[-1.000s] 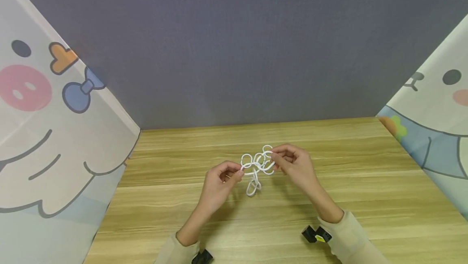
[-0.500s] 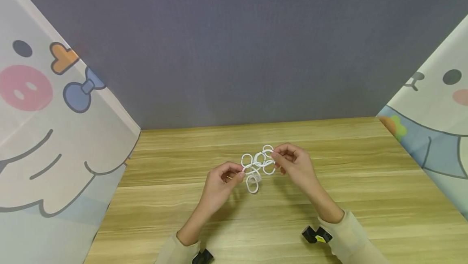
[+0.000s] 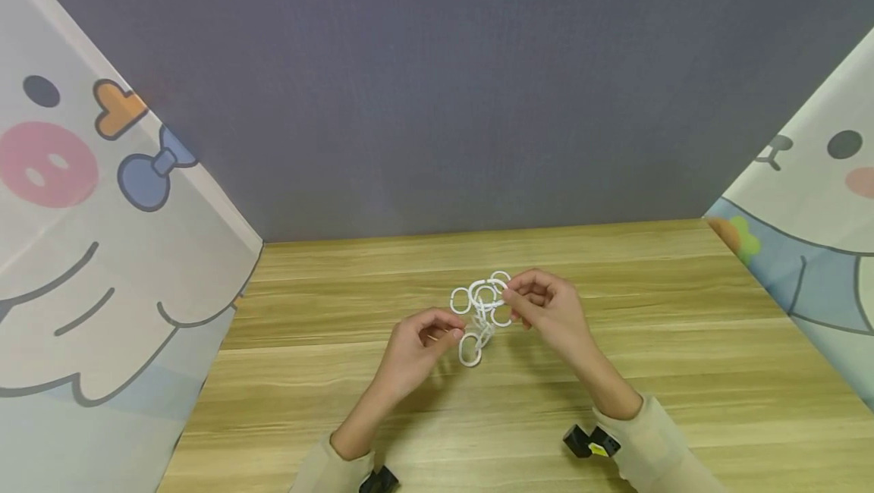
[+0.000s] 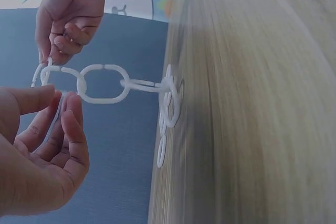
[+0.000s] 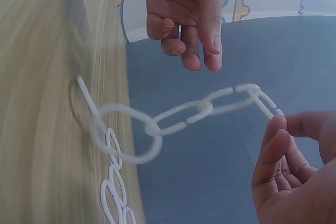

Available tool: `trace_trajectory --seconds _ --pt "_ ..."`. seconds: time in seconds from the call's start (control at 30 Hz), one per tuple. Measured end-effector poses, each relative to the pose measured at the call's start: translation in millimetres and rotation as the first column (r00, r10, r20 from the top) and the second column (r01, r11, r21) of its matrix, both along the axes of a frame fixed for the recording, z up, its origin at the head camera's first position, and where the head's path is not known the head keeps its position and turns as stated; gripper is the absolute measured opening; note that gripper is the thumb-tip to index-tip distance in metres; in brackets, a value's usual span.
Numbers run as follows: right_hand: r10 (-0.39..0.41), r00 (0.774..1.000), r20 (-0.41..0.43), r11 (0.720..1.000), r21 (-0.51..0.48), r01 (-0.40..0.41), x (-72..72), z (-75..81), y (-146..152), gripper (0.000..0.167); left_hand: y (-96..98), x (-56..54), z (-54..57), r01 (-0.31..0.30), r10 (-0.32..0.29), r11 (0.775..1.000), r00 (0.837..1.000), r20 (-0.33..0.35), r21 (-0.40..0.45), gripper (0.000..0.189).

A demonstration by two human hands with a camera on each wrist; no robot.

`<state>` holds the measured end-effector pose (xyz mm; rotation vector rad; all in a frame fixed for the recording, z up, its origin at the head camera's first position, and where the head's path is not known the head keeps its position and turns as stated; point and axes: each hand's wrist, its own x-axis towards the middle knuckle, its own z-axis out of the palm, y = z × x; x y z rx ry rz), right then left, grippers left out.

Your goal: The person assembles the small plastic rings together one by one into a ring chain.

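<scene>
A chain of white plastic links (image 5: 134, 159) with small gaps in them hangs in front of my right hand (image 3: 556, 311). That hand pinches an end link (image 5: 264, 106) between thumb and forefinger. From there the links run down, and the lower ones (image 5: 106, 203) lie on the wooden table. My left hand (image 3: 410, 356) is close beside the chain, its thumb and fingers apart. In the right wrist view a gap shows between the left fingertips (image 5: 214, 64) and the links.
The wood-grain table (image 3: 328, 273) ends at a grey-blue wall (image 3: 437, 98). Panels with cartoon animals stand at left (image 3: 68, 265) and right (image 3: 819, 235). Black wrist devices sit at the left cuff (image 3: 378, 480) and right cuff (image 3: 592, 441).
The left hand has let go of its link and shifted slightly toward me. The links it held have dropped and hang below the right hand, which still pinches the chain.
</scene>
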<state>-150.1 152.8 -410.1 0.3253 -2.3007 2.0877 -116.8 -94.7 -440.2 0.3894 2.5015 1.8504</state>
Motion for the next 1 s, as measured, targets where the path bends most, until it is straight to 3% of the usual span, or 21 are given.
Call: trace_trajectory --seconds 0.37,0.6,1.0 --pt "0.055 0.998 -0.006 0.998 0.023 -0.054 1.6 -4.1 -4 0.014 -0.8 2.8 5.1 -0.053 0.053 0.994 0.999 -0.005 0.094 0.008" --pt "0.125 0.992 -0.035 0.991 0.04 -0.124 1.7 -10.0 -7 0.01 -0.4 3.5 8.4 -0.084 0.089 0.978 0.996 -0.015 0.192 0.013" --pt "0.18 0.983 -0.017 0.981 0.074 -0.179 2.4 -14.8 -12 0.008 -0.5 0.1 4.5 -0.099 0.097 0.979 0.995 0.019 0.181 0.012"
